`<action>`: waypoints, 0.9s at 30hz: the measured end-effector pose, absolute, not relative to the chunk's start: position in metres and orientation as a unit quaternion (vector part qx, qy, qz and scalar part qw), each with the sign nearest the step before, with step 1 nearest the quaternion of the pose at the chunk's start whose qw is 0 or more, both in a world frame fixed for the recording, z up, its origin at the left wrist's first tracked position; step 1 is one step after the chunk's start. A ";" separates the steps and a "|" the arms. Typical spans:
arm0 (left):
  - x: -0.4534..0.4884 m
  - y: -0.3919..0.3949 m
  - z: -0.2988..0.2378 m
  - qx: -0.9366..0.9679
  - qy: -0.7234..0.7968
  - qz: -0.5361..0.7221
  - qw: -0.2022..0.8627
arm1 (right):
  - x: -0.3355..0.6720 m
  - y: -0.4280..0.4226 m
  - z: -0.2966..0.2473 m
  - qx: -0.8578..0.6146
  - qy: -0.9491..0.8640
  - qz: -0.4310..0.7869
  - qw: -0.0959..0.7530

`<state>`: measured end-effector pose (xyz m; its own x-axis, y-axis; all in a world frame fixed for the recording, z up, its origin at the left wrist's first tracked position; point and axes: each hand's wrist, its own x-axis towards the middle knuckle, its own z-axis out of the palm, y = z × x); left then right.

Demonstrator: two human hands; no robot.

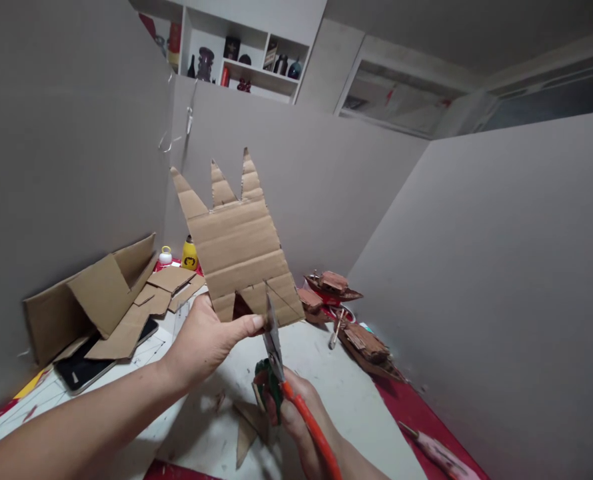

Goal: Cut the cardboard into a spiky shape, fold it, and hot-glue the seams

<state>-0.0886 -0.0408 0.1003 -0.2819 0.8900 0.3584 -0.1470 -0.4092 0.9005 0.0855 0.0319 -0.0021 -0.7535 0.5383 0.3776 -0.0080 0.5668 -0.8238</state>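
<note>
My left hand (204, 340) grips the lower edge of a brown corrugated cardboard piece (236, 243), thumb pressed near its bottom. Three pointed spikes rise from its upper edge, and a triangular notch opens in the lower one. A pencil line slants across its lower right corner. In my right hand (304, 413) are scissors (272, 333) with an orange handle. Their blades point up at the cardboard's lower edge, beside my left thumb. Something dark green shows by the right-hand fingers; I cannot make out what it is. Small cardboard offcuts (248, 433) lie on the white board below.
Folded cardboard (96, 293) leans at the left, above a dark phone (84, 370) on drawn-on paper. A yellow bottle (189, 255) stands at the back. Brown model boats (366, 343) line the right side. A pink-handled tool (441, 453) lies on the red surface (401, 407).
</note>
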 end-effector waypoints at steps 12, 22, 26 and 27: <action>-0.086 -0.038 0.096 0.458 0.386 0.699 0.391 | 0.084 0.025 -0.001 -0.133 -0.813 0.472 0.315; -0.091 -0.042 0.102 0.438 0.438 0.700 0.355 | 0.085 0.028 0.009 -0.114 -0.836 0.461 0.275; -0.093 -0.043 0.104 0.423 0.451 0.706 0.345 | 0.086 0.028 0.010 -0.120 -0.845 0.441 0.280; -0.093 -0.042 0.104 0.418 0.452 0.707 0.349 | 0.086 0.028 0.010 -0.121 -0.845 0.437 0.283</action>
<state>-0.0932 -0.0424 0.1043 -0.4079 0.8705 0.2754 -0.1148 -0.3482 0.9304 0.0859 0.0282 0.0105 -0.8105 0.4512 0.3734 -0.0437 0.5891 -0.8069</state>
